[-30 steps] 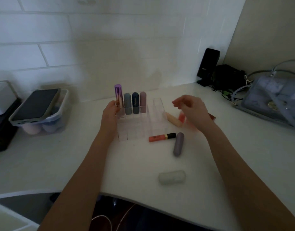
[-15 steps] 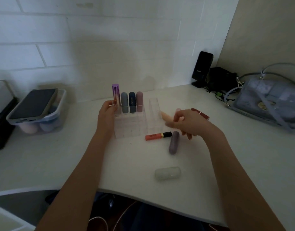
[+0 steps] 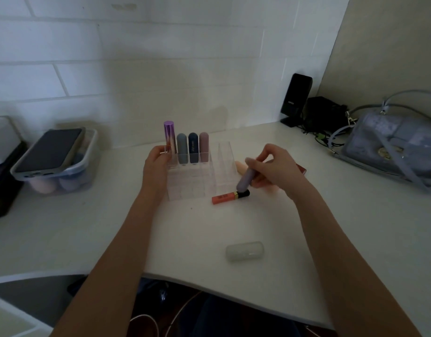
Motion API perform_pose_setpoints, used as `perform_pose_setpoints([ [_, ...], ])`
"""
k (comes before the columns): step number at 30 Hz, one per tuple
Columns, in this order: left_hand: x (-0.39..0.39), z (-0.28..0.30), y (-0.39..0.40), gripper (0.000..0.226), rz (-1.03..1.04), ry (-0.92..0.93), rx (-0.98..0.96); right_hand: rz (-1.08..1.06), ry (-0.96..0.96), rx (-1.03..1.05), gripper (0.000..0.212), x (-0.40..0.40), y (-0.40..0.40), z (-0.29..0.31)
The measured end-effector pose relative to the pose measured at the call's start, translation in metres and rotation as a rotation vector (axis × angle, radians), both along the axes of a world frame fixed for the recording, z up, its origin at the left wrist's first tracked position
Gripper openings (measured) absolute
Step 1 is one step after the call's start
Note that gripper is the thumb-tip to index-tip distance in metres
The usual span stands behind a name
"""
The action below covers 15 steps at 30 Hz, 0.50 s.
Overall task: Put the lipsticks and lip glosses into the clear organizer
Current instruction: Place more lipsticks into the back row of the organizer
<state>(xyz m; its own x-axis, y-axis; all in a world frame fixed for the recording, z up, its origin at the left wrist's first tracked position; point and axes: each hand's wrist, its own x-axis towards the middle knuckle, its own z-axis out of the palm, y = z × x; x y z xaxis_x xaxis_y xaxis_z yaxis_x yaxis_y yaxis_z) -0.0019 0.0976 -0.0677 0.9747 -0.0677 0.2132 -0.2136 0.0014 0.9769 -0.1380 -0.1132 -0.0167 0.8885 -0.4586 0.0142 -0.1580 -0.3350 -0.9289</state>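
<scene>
The right hand [image 3: 280, 170], empty and hovering a second ago, now has the mauve lipstick [image 3: 245, 177] in its grip, lifted off the tabletop [image 3: 136, 222] and tilted above the coral gloss's [image 3: 230, 197] black cap.

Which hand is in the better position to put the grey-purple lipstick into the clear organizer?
The right hand, most likely. It already grips the grey-purple lipstick beside the clear organizer, whose front slots look empty. The left hand is on the organizer's left side, seemingly steadying it.
</scene>
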Motion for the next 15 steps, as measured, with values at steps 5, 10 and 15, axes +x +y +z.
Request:
perform_pose_setpoints([
  [5, 0.001, -0.001, 0.001, 0.016, -0.007, -0.007, 0.011, 0.103, -0.065, 0.569, 0.032, 0.003, 0.004, 0.000],
  [10, 0.005, -0.004, 0.001, 0.020, -0.014, 0.014, -0.026, 0.209, -0.012, 0.725, 0.034, 0.011, 0.010, 0.002],
  [15, 0.005, -0.003, 0.002, 0.017, -0.026, 0.013, -0.046, 0.218, -0.054, 0.669, 0.024, 0.024, 0.014, 0.005],
])
